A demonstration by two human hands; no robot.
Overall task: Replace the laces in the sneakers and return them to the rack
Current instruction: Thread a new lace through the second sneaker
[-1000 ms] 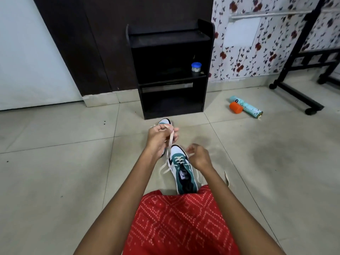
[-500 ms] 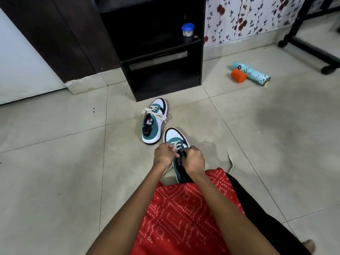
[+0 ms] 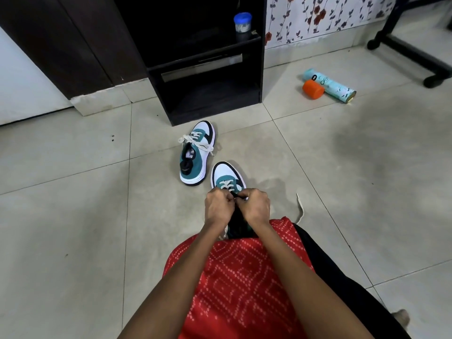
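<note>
A teal, white and black sneaker (image 3: pixel 226 176) lies on the floor tiles in front of my lap, toe pointing away. My left hand (image 3: pixel 219 206) and my right hand (image 3: pixel 254 206) meet over its tongue, fingers curled, pinching its cream lace (image 3: pixel 226 185) near the upper eyelets. A loose lace end (image 3: pixel 300 208) trails on the floor to the right. The second sneaker (image 3: pixel 195 160) sits farther off to the left, laced, with a loose bow. The black rack (image 3: pixel 208 77) stands behind it against the wall.
A small blue-lidded jar (image 3: pixel 242 23) sits on the rack's middle shelf. An orange cap (image 3: pixel 313 89) and a teal tube (image 3: pixel 329 85) lie on the floor at right. A black stand base (image 3: pixel 411 55) is at the far right. My red-clad lap (image 3: pixel 239 277) fills the foreground.
My left hand came down from holding the lace high and joined the right over the near sneaker's tongue. The view tilted down and closer, revealing the second sneaker.
</note>
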